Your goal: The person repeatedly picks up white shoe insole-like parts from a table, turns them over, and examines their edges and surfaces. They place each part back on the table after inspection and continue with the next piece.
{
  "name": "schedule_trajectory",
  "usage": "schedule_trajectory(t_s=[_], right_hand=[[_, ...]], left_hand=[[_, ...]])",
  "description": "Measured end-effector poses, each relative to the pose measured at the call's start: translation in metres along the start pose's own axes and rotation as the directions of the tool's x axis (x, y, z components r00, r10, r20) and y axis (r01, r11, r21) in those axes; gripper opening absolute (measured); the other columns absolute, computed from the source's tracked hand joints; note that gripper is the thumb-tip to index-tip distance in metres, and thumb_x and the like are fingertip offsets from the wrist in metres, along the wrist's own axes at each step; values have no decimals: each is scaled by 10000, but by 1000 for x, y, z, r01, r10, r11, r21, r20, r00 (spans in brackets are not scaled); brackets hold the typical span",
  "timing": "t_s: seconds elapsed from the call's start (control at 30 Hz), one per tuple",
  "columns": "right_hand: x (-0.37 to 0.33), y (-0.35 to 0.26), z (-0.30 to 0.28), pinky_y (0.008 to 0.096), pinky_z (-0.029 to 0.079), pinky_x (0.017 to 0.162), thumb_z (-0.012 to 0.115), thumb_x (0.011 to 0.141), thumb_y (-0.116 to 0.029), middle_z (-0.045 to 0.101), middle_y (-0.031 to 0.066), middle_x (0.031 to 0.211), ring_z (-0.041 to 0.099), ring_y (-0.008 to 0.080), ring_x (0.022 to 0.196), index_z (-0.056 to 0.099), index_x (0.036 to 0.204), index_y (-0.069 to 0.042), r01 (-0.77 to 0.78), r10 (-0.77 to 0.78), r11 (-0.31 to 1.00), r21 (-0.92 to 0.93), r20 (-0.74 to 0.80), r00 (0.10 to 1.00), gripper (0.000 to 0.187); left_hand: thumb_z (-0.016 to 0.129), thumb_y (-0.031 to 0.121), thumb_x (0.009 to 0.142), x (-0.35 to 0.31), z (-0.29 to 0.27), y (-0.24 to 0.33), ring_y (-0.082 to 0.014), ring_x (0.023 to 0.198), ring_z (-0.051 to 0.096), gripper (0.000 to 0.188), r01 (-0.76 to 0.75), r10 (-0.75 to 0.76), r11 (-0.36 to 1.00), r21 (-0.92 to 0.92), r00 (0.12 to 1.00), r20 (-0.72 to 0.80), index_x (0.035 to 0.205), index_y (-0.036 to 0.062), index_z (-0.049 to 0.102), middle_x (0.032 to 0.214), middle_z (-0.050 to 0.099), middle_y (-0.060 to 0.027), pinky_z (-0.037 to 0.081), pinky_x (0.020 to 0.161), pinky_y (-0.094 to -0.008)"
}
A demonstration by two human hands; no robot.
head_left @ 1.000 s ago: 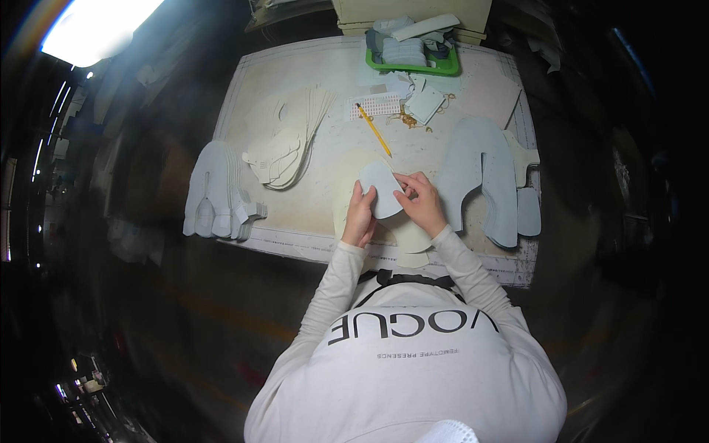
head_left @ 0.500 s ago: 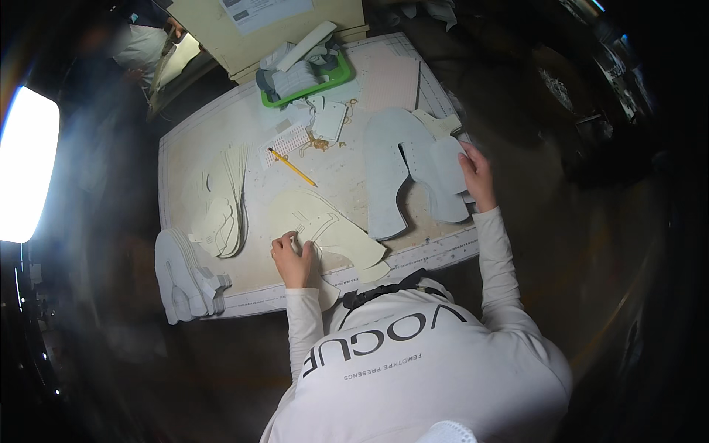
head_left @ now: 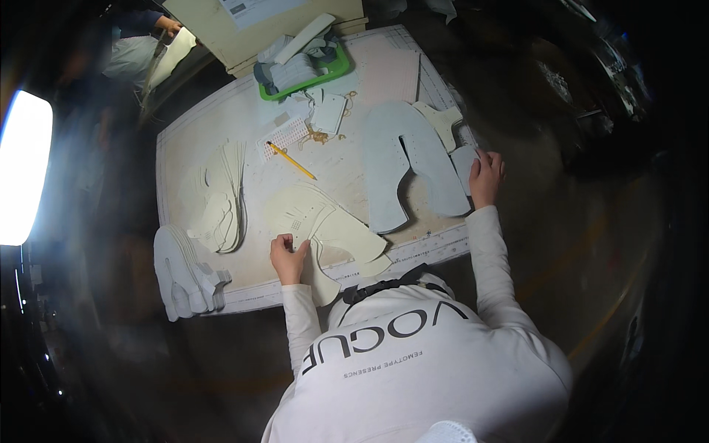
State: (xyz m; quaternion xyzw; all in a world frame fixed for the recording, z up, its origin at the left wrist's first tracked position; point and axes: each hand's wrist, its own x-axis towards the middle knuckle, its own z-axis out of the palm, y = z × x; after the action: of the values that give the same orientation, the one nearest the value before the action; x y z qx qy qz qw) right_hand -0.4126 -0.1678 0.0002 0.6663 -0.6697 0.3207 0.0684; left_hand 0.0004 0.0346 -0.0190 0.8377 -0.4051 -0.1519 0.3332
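Near the front edge of the table, my left hand (head_left: 289,260) rests at cream cut pieces (head_left: 334,224), curved shapes with small slots and lines. Its thumb and fingers are apart. At the right edge, my right hand (head_left: 487,179) pinches a small grey-blue flat piece (head_left: 464,164), partly hidden by the fingers. Beside it lies a large grey-blue arch-shaped piece (head_left: 384,162) with a slit and small holes. A cream piece (head_left: 442,124) shows behind the arch's upper right side.
A fanned cream stack (head_left: 225,199) and a grey stack (head_left: 181,273) lie at the left. Farther back are a yellow pencil (head_left: 294,161), a dotted card (head_left: 284,139), a green tray (head_left: 340,69) with grey pieces, and a pink sheet (head_left: 388,77). Another person's hand (head_left: 170,26) shows at upper left.
My right hand has moved outward to the right, drawing the small grey-blue piece off the large one toward the table's edge. My left hand has shifted slightly and stays by the cream pieces.
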Motion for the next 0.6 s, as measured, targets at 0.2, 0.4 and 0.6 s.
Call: schedule_trajectory(t_s=[0.2, 0.4, 0.6], right_hand=[[23, -49, -19, 375, 436, 798, 598, 804, -66, 571, 83, 947, 555, 272, 882, 635, 1044, -104, 123, -127, 950, 288, -5, 992, 246], [-3, -172, 18, 308, 462, 609, 610, 800, -70, 597, 69, 803, 584, 215, 720, 660, 980, -85, 23, -427, 637, 771, 327, 843, 187], [-80, -279, 69, 373, 463, 801, 695, 728, -150, 581, 133, 915, 546, 306, 914, 616, 1054, -53, 206, -693, 664, 719, 487, 532, 350]], left_hand=[[687, 7, 752, 9, -21, 9, -138, 820, 591, 187, 60, -28, 765, -641, 998, 60, 889, 31, 562, 877, 609, -56, 482, 753, -265], [628, 45, 847, 6, -53, 16, -117, 875, 611, 155, 200, -204, 336, -920, 969, 136, 980, 54, 549, 965, 632, -49, 514, 817, -290], [516, 125, 933, -12, -59, 21, -101, 811, 615, 195, 225, -203, 38, -974, 956, 213, 1112, 54, 491, 990, 610, -34, 535, 706, -250]])
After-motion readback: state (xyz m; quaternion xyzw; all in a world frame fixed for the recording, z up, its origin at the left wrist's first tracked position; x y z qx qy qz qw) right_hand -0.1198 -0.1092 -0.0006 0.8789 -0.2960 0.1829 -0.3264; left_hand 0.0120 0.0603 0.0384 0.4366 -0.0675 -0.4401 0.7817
